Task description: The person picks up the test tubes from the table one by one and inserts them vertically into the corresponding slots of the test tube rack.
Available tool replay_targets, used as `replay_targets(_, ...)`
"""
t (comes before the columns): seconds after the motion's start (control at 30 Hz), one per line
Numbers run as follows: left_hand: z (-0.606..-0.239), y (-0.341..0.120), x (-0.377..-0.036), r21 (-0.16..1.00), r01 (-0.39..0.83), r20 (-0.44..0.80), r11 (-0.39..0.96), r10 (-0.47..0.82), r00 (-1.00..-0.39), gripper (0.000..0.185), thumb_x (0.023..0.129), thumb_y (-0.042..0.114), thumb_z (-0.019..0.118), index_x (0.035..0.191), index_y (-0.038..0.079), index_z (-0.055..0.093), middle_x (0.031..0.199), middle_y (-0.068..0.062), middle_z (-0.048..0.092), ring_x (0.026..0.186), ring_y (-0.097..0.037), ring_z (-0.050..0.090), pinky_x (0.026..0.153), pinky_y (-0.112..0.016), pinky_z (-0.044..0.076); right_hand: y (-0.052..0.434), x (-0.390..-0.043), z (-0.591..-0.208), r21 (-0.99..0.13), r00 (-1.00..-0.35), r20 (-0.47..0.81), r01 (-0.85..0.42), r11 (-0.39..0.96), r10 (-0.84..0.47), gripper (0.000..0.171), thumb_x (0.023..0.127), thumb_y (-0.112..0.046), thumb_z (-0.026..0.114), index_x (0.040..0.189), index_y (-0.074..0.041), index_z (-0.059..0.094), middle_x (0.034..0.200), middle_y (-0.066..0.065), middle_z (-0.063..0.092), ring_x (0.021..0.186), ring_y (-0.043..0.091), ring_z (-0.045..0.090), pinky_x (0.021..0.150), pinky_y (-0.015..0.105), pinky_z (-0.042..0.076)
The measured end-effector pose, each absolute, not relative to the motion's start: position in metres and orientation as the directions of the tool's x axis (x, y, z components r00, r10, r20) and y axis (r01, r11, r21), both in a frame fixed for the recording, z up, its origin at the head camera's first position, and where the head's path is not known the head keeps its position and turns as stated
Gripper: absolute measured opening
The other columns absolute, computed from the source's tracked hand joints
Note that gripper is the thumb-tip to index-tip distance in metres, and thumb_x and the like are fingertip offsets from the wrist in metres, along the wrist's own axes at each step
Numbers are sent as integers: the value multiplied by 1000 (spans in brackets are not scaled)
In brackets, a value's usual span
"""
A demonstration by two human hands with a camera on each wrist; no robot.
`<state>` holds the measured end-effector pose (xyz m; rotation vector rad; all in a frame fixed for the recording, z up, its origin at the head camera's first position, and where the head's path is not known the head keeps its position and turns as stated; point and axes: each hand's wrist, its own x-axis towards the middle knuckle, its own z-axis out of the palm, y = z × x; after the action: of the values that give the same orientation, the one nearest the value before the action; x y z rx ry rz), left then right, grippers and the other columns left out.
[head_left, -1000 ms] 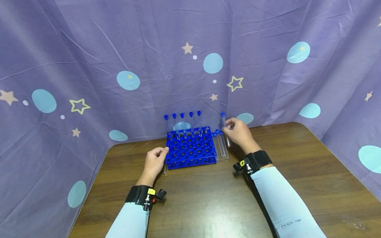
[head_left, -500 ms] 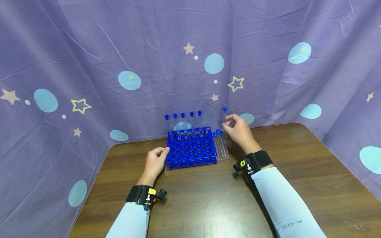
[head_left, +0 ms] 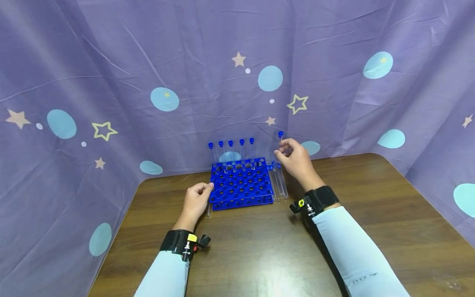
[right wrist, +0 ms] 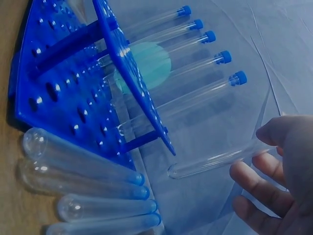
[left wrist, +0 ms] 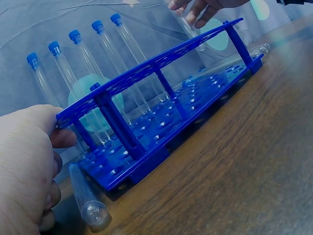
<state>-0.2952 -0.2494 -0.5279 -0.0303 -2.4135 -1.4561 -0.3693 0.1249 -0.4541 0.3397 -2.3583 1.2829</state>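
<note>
A blue test tube rack (head_left: pixel 241 185) stands on the wooden table, with several capped clear test tubes (left wrist: pixel 129 41) upright in its back row. My left hand (head_left: pixel 194 204) grips the left end of its top plate, thumb above and fingers beneath. Beyond the rack's back right corner, my right hand (head_left: pixel 298 161) pinches a blue-capped test tube (right wrist: pixel 210 160) near its upper end. That tube is raised roughly upright, its rounded bottom near the top plate's level in the right wrist view.
Several capped test tubes (right wrist: pixel 107 210) lie side by side along the rack's right end. Another loose tube (left wrist: pixel 88 200) lies at the left end, below my left hand. A purple patterned curtain (head_left: pixel 208 74) hangs right behind the table.
My right hand has lifted the test tube from a slant beside the lying tubes to a higher, more upright position. The left hand keeps its grip on the rack.
</note>
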Motion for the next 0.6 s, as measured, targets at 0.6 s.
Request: replay_targets(0.6, -528, -249, -295, 857, 187, 290, 481, -148, -946, 30, 109, 26, 77, 88, 6, 83, 64, 13, 55, 70, -15, 55, 69, -27, 45, 103, -390, -423, -690, -859, 507, -457, 561, -75, 28, 106, -19, 82, 128, -5, 72, 111, 14, 80, 95, 33, 79, 85, 49, 65)
